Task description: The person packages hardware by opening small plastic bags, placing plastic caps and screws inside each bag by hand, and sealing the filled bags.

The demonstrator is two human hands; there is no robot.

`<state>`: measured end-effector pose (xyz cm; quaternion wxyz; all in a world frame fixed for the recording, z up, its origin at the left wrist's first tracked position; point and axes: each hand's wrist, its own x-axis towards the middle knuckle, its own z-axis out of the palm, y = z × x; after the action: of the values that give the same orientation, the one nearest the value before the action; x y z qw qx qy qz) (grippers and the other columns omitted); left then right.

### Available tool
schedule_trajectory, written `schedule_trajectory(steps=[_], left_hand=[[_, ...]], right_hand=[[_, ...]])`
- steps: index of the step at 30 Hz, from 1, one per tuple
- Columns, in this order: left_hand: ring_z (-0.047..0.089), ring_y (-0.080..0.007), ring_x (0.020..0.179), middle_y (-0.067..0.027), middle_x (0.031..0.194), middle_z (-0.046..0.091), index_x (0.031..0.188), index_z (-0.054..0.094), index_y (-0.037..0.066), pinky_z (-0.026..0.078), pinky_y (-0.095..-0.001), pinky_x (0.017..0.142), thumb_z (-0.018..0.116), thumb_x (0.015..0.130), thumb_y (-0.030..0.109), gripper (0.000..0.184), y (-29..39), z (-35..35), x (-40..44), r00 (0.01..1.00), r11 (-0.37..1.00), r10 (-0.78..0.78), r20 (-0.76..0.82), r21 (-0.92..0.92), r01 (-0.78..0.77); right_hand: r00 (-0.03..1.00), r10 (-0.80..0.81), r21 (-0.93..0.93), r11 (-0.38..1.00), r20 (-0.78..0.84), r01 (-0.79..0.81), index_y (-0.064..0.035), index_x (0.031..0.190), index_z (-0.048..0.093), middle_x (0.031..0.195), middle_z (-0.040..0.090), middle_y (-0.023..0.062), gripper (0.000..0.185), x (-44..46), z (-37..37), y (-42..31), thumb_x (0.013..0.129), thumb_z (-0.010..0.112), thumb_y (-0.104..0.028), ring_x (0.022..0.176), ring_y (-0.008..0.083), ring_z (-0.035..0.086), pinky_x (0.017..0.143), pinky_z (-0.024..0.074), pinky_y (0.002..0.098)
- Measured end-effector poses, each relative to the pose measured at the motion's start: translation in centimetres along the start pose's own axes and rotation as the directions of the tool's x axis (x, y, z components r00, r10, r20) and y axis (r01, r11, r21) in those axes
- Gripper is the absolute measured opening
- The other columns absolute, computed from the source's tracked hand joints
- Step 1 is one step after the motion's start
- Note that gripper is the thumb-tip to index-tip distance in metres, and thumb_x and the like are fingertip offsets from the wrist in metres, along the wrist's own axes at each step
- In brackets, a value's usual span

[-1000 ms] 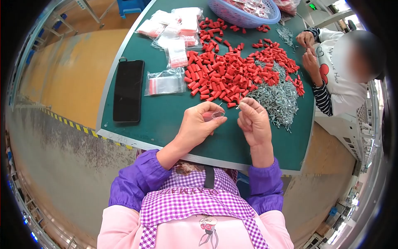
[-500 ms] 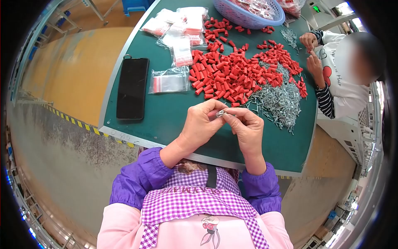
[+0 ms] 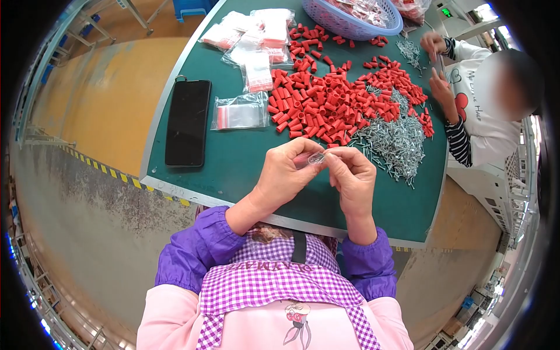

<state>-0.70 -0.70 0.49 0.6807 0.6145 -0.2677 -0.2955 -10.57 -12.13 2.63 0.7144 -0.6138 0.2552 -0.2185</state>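
Over the table's near edge, my left hand (image 3: 284, 172) is closed on a small clear plastic bag (image 3: 316, 158), which shows something red near the fingertips. I cannot tell if the red is a piece inside or part of the bag. My right hand (image 3: 353, 175) pinches the bag's other edge between thumb and forefinger. Just beyond my hands lies a heap of red tapered plastic caps (image 3: 326, 102). To its right is a pile of small silver screws (image 3: 394, 146).
A stack of small clear zip bags (image 3: 240, 115) and a black phone (image 3: 188, 123) lie left on the green table (image 3: 233, 175). At the back stands a blue basket (image 3: 350, 26) of filled bags. On the right, a co-worker's hands (image 3: 438, 64) hold small pieces.
My right hand has shifted slightly right, and the bag now shows more between my fingers. My left hand stays nearly in place. The co-worker's hands have moved a little apart.
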Motion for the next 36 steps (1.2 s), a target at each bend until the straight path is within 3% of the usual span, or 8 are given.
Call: schedule_trajectory(steps=[7, 11, 15, 18, 21, 28, 33, 36], left_hand=[[0.054, -0.0021, 0.064, 0.0013, 0.084, 0.063, 0.1, 0.062, 0.002, 0.043, -0.0169, 0.053, 0.071, 0.082, 0.004, 0.02, -0.2, -0.2, 0.0, 0.998, 0.996, 0.067, -0.019, -0.054, -0.068], [0.054, -0.002, 0.062, 0.0007, 0.084, 0.064, 0.099, 0.062, 0.003, 0.043, -0.0165, 0.052, 0.071, 0.082, 0.004, 0.02, -0.2, -0.5, -0.3, 0.998, 0.993, -0.051, -0.022, -0.111, 0.049], [0.054, -0.0023, 0.063, -0.0002, 0.081, 0.063, 0.097, 0.061, 0.001, 0.045, -0.018, 0.053, 0.071, 0.082, 0.004, 0.018, 0.1, -0.6, -0.7, 0.991, 0.986, -0.129, -0.038, -0.109, 0.124], [0.054, -0.002, 0.064, -0.0001, 0.079, 0.063, 0.094, 0.061, 0.0, 0.045, -0.0187, 0.054, 0.072, 0.081, 0.004, 0.018, 0.2, -0.7, -0.8, 0.992, 0.988, -0.117, -0.047, -0.102, 0.112], [0.054, -0.0025, 0.066, -0.0006, 0.079, 0.063, 0.093, 0.061, -0.001, 0.047, -0.0195, 0.056, 0.073, 0.08, 0.003, 0.018, 0.0, -0.9, -0.8, 0.994, 0.995, -0.087, -0.06, -0.051, 0.084], [0.058, -0.0063, 0.075, -0.0047, 0.081, 0.065, 0.092, 0.061, -0.002, 0.051, -0.0232, 0.067, 0.072, 0.079, 0.002, 0.018, -0.2, -1.0, -0.7, 0.996, 0.999, -0.036, -0.087, 0.035, 0.04], [0.054, -0.0033, 0.064, -0.0009, 0.077, 0.062, 0.092, 0.061, 0.0, 0.045, -0.0197, 0.056, 0.072, 0.08, 0.004, 0.017, -0.5, -1.0, -0.6, 0.996, 0.992, 0.002, -0.084, 0.127, 0.008], [0.052, -0.0009, 0.059, 0.0016, 0.075, 0.061, 0.091, 0.06, 0.001, 0.043, -0.0181, 0.051, 0.072, 0.081, 0.006, 0.016, -1.0, -1.0, -0.5, 0.995, 0.99, 0.037, -0.091, 0.136, -0.025]], right_hand=[[0.97, -0.095, -0.131, 0.989, -0.226, 0.066, -0.0022, 0.095, 0.065, 0.065, 0.057, -0.0031, 0.009, 1.8, -3.0, -0.9, 0.088, 0.064, -0.008, 0.054, 0.0017, 0.047, 0.046, 0.0306, 0.0169], [0.939, -0.238, -0.541, 0.838, -0.248, 0.069, 0.0, 0.1, 0.065, 0.065, 0.056, -0.0023, 0.016, 2.3, -5.0, 0.4, 0.087, 0.066, -0.009, 0.058, 0.0024, 0.048, 0.051, 0.0361, 0.0189], [0.931, -0.352, -0.71, 0.63, 0.101, 0.315, -0.0033, 0.1, 0.066, 0.079, 0.062, 0.0049, 0.017, 1.9, -3.2, 0.1, 0.083, 0.068, -0.006, 0.06, 0.0099, 0.056, 0.055, 0.0447, 0.0229], [0.894, -0.366, -0.809, 0.423, 0.26, 0.408, -0.0045, 0.102, 0.064, 0.092, 0.061, 0.0123, 0.026, 1.9, -1.5, 0.6, 0.077, 0.071, -0.007, 0.073, 0.0272, 0.062, 0.063, 0.0503, 0.0351], [0.889, -0.348, -0.877, 0.271, 0.296, 0.398, -0.0037, 0.102, 0.061, 0.094, 0.059, 0.0136, 0.027, 2.4, -0.8, 1.4, 0.076, 0.07, -0.008, 0.082, 0.0315, 0.062, 0.068, 0.0503, 0.0392], [0.876, -0.245, -0.873, 0.163, 0.416, 0.46, -0.0003, 0.09, 0.054, 0.09, 0.057, 0.0147, 0.016, 3.5, -1.1, 1.3, 0.079, 0.065, -0.005, 0.083, 0.0318, 0.061, 0.071, 0.0502, 0.0385], [0.909, -0.168, -0.914, 0.083, 0.38, 0.398, 0.0007, 0.087, 0.054, 0.083, 0.058, 0.0149, 0.012, 3.8, -1.4, 1.5, 0.079, 0.062, -0.004, 0.073, 0.0325, 0.062, 0.066, 0.0508, 0.0401], [0.888, -0.289, -0.833, 0.331, 0.358, 0.444, 0.0033, 0.086, 0.057, 0.076, 0.06, 0.0177, 0.013, 4.1, -1.5, 0.4, 0.077, 0.064, -0.004, 0.064, 0.0306, 0.062, 0.061, 0.052, 0.036]])
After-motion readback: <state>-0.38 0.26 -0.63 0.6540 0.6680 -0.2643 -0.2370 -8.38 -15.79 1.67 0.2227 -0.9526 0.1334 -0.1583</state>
